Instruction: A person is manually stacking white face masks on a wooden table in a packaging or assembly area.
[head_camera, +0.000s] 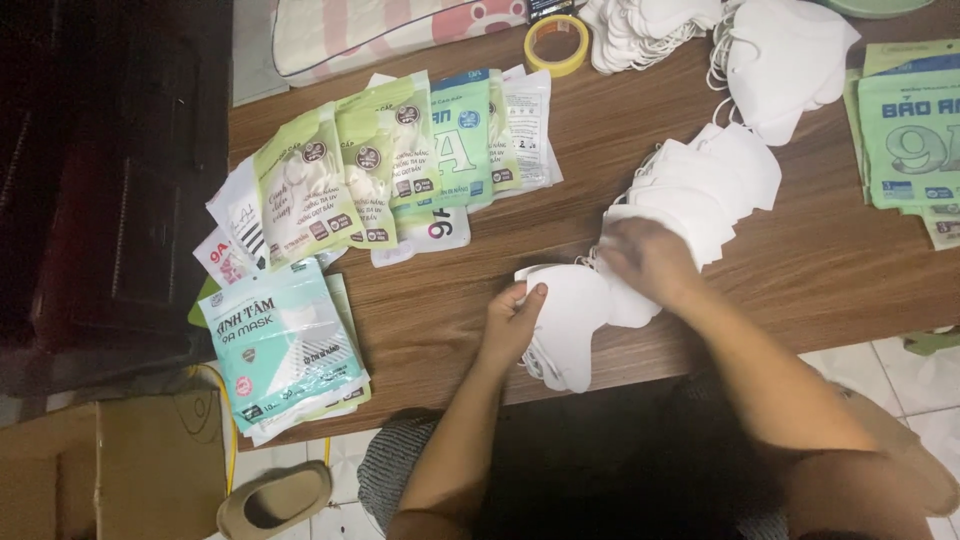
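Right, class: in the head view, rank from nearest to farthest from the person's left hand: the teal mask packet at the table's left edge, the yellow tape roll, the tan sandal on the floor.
1. Teal mask packet: just left of the left hand, at the table's edge.
2. Tan sandal: lower left, on the floor.
3. Yellow tape roll: top, at the table's far side.

Setting: a home used as a small packing station. Indicators: a wooden table under the hands carries stacked white face masks and, left of the hands, printed retail pouches. A tape roll lies beyond the hands. Below and left of them: tiled floor, a slipper, a cardboard box.
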